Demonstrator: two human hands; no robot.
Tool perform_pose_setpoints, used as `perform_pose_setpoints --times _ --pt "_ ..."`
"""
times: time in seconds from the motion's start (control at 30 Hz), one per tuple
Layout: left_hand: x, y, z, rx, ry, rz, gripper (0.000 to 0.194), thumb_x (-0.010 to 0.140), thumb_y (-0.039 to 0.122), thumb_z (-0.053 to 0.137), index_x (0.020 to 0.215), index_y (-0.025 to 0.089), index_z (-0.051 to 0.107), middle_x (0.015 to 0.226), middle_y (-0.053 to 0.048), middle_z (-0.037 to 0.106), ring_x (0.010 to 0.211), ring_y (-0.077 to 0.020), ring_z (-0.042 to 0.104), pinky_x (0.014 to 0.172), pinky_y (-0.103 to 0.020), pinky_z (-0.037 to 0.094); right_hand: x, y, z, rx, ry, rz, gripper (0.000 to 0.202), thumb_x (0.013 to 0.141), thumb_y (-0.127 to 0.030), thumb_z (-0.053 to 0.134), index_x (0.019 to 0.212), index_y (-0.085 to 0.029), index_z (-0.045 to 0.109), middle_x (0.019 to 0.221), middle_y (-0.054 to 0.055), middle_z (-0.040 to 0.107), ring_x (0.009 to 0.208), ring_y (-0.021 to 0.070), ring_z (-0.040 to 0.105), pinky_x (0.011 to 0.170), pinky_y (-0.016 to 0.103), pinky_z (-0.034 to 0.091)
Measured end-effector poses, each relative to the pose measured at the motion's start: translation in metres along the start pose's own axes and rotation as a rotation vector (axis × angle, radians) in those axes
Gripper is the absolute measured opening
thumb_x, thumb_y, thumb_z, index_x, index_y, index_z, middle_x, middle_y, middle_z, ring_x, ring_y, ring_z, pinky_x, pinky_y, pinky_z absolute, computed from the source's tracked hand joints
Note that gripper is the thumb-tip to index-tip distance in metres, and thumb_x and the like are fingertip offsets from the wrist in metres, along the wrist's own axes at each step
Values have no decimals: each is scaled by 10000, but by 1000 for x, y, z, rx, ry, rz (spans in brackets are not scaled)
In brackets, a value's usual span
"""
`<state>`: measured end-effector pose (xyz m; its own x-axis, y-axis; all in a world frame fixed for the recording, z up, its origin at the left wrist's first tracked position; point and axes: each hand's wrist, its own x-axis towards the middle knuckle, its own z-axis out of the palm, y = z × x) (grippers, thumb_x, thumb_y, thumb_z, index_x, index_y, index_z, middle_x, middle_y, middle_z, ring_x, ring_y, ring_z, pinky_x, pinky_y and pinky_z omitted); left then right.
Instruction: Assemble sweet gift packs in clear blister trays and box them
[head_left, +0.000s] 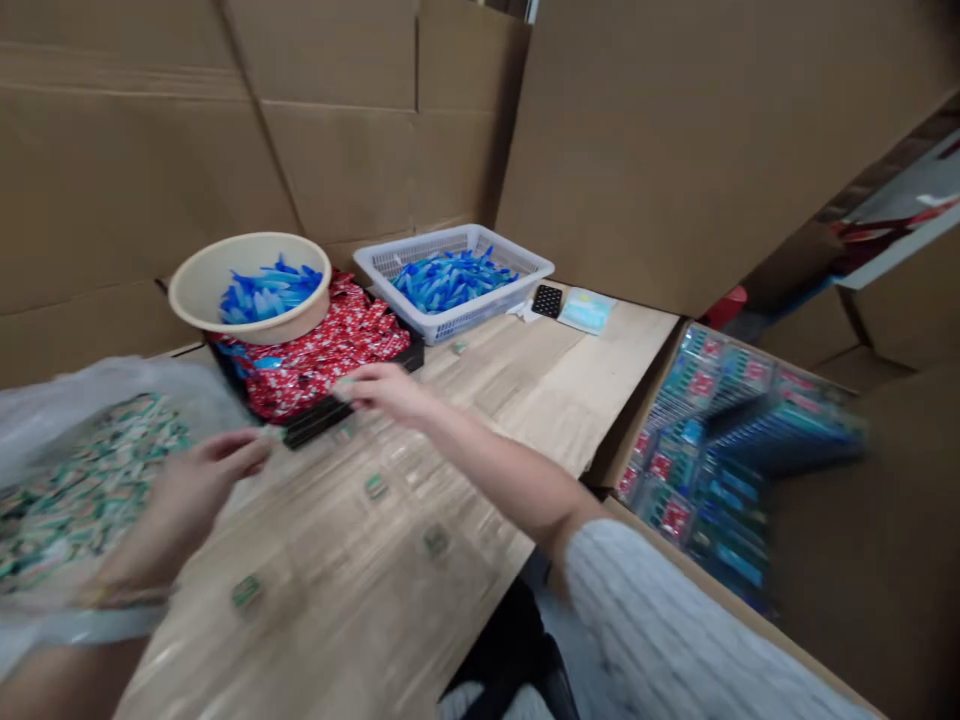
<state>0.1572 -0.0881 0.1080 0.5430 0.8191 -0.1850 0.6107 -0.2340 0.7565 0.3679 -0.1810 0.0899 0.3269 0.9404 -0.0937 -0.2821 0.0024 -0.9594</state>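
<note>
My left hand (214,470) pinches a small pale green piece (274,433) at its fingertips, beside the bag of similar pieces. My right hand (390,392) is closed on another small whitish-green piece (344,388), close to the front edge of the black tray. Both pieces are blurred, so their kind does not show. Below the hands, clear plastic packs lie on the table, with small green pieces in them, such as a near-left green piece (245,590), a middle green piece (375,487) and a right green piece (435,541).
A clear bag (210,385) of green-and-tan pieces lies left. A cream bowl (184,300) of blue sticks rests on red printed packets (322,350). Behind are a white basket (480,320) of blue pieces and a face mask (586,310). Filled packs (675,470) sit in a carton right.
</note>
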Motion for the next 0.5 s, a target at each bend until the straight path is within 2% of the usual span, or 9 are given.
perform_pose_setpoints --times 0.07,0.1,0.17,0.23,0.3,0.33,0.4,0.5 --pt "5 68 70 -159 -140 145 345 616 454 620 831 185 630 758 -11 660 692 -160 576 646 -268 438 -48 -32 -90 -54 170 -84 267 500 -323 733 655 -157 593 550 -62 551 488 52 446 494 193 343" --pt "10 100 109 -233 -206 175 323 614 409 628 827 166 629 717 -13 646 652 -145 565 615 -253 433 -72 -47 -132 -95 256 -105 273 502 -329 735 649 -152 588 543 -60 537 490 52 444 499 196 339" --pt "22 153 187 -265 -285 260 233 631 309 626 793 141 624 672 -8 621 587 -117 540 566 -227 418 -117 -68 -206 -201 393 -112 271 521 -333 734 634 -147 572 543 -56 519 506 56 450 518 205 341" --pt "38 188 259 -204 -256 314 119 655 214 603 730 122 613 664 -14 612 588 -104 538 573 -212 420 -152 -78 -261 -320 507 -88 276 537 -343 730 645 -147 568 550 -49 517 512 63 446 528 218 341" --pt "53 206 316 -158 -237 313 94 669 158 584 747 113 609 688 -29 619 616 -106 550 586 -210 425 -177 -77 -299 -407 546 -41 282 547 -355 724 662 -146 575 566 -41 522 524 71 444 539 230 345" --pt "59 209 337 -129 -232 310 109 676 147 578 774 112 610 706 -36 623 628 -110 555 591 -213 427 -186 -73 -313 -436 538 -16 283 555 -361 719 672 -144 580 577 -36 525 534 75 445 547 235 348" --pt "68 210 367 -65 -221 310 162 681 145 577 837 123 614 743 -45 631 652 -122 561 610 -229 428 -195 -63 -333 -459 494 26 286 569 -369 709 694 -142 588 607 -27 537 564 83 455 573 243 357" --pt "74 205 384 48 -207 318 190 665 135 583 849 156 628 755 -45 634 681 -145 562 667 -269 423 -196 -47 -355 -464 388 66 295 593 -379 692 736 -142 591 672 -11 560 634 100 488 638 258 380"
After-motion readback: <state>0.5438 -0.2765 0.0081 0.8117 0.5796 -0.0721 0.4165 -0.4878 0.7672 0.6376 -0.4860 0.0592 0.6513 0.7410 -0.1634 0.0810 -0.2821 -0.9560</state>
